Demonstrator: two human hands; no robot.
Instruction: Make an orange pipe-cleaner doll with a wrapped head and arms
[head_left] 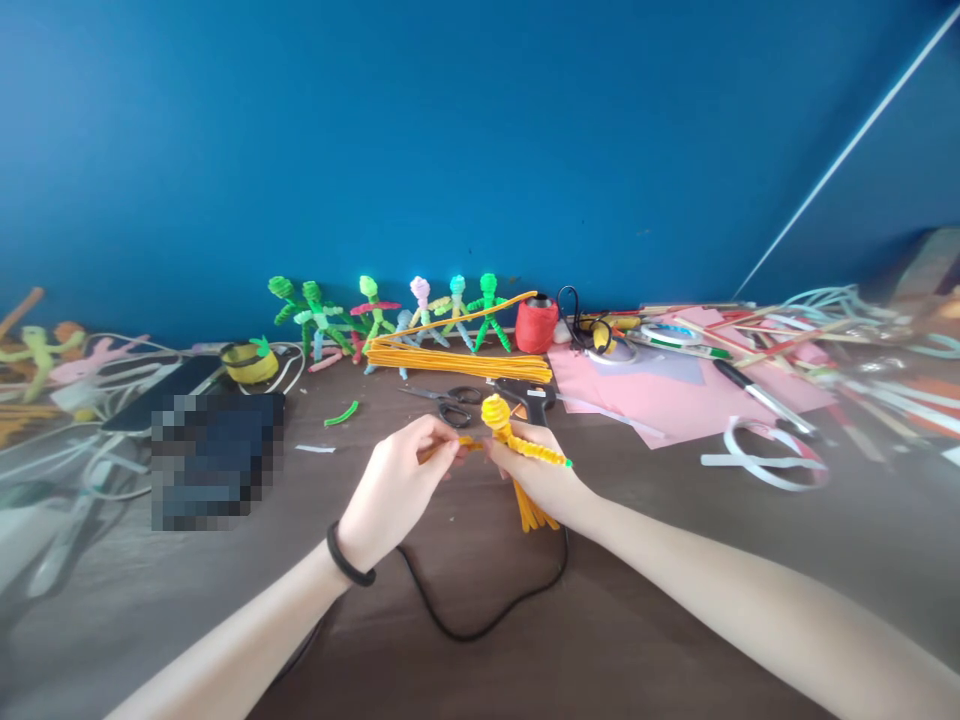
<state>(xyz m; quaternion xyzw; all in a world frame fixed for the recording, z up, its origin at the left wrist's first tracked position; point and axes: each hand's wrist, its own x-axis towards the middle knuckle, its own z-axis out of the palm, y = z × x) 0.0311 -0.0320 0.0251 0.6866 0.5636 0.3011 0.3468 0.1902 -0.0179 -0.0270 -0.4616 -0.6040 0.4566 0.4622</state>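
Note:
Between my hands is a yellow pipe-cleaner figure with a coiled round head, a twisted arm slanting right to a small green tip, and loose strands hanging below. My right hand is closed around its body. My left hand, with a black band on the wrist, pinches the figure's other arm at the left. Just beyond the hands lie dark scissors and a black glue gun. A bundle of orange-yellow pipe cleaners lies behind them.
Several finished pipe-cleaner figures lean along the blue wall. A red roll stands beside pink paper sheets. At left are a dark blurred-out object and cables. A black cord loops on the table in front.

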